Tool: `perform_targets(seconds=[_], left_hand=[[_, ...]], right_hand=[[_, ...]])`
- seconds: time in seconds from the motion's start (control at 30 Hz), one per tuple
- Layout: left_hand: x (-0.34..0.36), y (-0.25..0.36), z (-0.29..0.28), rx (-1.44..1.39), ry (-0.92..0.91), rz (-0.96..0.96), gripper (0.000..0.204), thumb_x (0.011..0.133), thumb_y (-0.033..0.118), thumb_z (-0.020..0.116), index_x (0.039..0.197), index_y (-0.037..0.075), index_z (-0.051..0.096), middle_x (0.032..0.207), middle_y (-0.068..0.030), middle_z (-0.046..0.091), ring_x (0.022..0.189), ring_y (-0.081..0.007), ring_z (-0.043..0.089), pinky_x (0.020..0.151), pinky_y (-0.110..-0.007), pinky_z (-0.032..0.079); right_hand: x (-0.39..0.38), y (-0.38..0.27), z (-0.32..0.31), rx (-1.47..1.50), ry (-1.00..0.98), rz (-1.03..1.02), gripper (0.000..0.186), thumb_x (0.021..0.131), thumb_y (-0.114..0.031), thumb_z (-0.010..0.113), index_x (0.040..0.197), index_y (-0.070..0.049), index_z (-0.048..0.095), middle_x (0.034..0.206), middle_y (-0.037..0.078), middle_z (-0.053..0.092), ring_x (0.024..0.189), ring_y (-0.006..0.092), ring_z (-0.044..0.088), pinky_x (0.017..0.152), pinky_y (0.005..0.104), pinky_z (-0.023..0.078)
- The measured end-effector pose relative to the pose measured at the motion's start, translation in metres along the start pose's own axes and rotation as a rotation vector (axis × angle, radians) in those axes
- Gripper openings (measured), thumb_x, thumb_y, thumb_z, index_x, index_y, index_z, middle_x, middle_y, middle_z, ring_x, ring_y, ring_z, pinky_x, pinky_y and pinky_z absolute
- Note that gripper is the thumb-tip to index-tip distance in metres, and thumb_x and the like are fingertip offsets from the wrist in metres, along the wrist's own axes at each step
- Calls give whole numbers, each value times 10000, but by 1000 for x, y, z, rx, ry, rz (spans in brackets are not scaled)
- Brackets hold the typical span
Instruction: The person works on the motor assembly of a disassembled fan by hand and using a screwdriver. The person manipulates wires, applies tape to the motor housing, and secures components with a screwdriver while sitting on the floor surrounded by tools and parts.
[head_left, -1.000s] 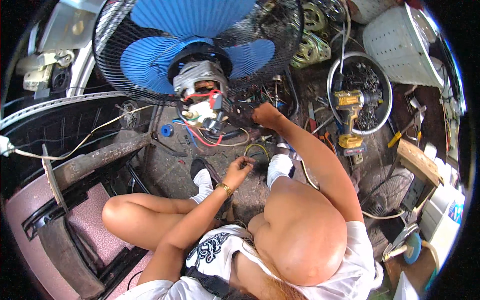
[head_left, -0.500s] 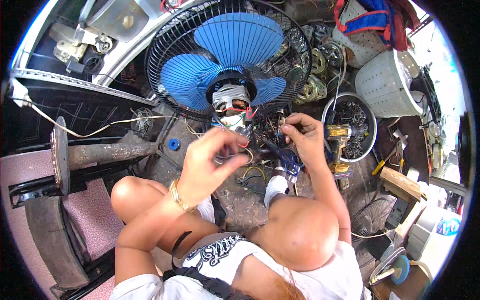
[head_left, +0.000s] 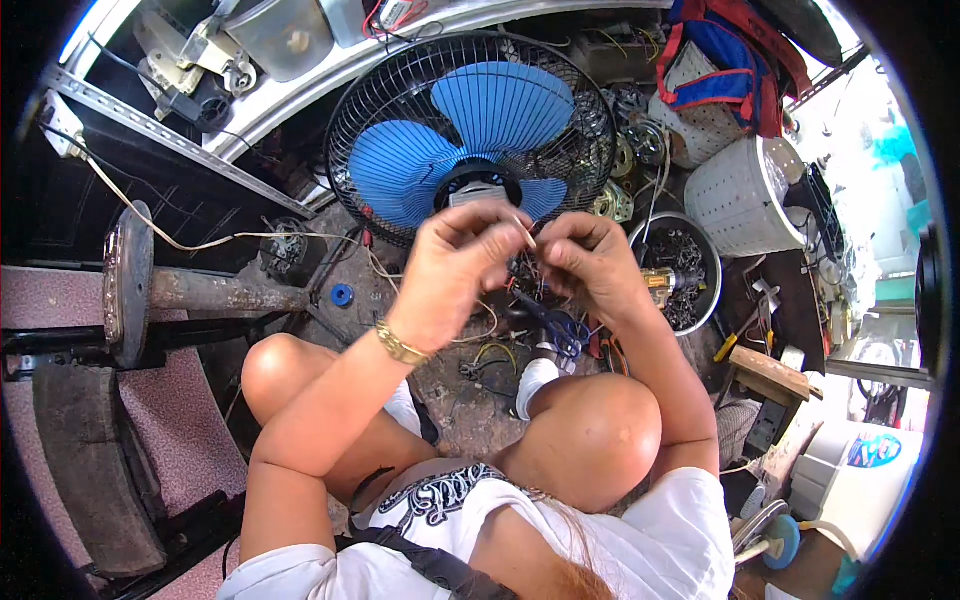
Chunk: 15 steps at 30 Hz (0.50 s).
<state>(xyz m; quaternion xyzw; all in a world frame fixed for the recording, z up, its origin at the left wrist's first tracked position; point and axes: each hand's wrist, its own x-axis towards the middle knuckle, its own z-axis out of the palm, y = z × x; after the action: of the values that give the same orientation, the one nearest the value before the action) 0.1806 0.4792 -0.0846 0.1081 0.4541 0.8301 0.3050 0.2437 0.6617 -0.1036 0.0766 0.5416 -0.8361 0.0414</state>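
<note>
In front of the fan [head_left: 503,105] with blue blades and a black wire cage, my two hands are raised close together. My left hand [head_left: 462,262], gold watch at the wrist, pinches a thin pale strip [head_left: 526,234] between thumb and fingers. The strip's kind is too small to tell. Right beside it, my right hand [head_left: 592,262] has thumb and fingers closed; what they grip, if anything, is hidden. Both hands cover most of the fan's motor area. Below them on the floor lie a bundle of dark blue wire [head_left: 568,337] and orange-handled pliers [head_left: 614,354].
Right of my hands, a metal bowl [head_left: 717,290] holds small dark parts, with a yellow drill [head_left: 660,284] against it. Farther right are a white perforated bin [head_left: 735,205] and a red-and-blue bag [head_left: 712,95]. At left, a rusty post [head_left: 230,292] lies near a blue ring [head_left: 342,295].
My hands have come together, the left moving right and up to meet the right. The thin pale strip now shows between them. The view has shifted, and the hands now cover the motor.
</note>
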Motion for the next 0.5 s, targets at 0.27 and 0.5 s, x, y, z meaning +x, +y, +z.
perform_targets(seconds=[0.27,0.5], left_hand=[[21,34,-53,11,80,356,60,939,69,648,985,33,662,948,-94,690,844,-121,636,623,-204,498],[25,5,-65,463,147,304,24,919,36,653,929,26,634,877,-58,671,674,-57,536,606,-190,430]], right_hand=[[26,80,-27,-539,261,-391,308,753,-94,814,1050,-60,739,894,4,575,765,76,463,650,232,367],[58,86,-10,-309,198,-588,103,819,-18,735,921,-34,732,958,60,697,905,147,607,817,289,466]])
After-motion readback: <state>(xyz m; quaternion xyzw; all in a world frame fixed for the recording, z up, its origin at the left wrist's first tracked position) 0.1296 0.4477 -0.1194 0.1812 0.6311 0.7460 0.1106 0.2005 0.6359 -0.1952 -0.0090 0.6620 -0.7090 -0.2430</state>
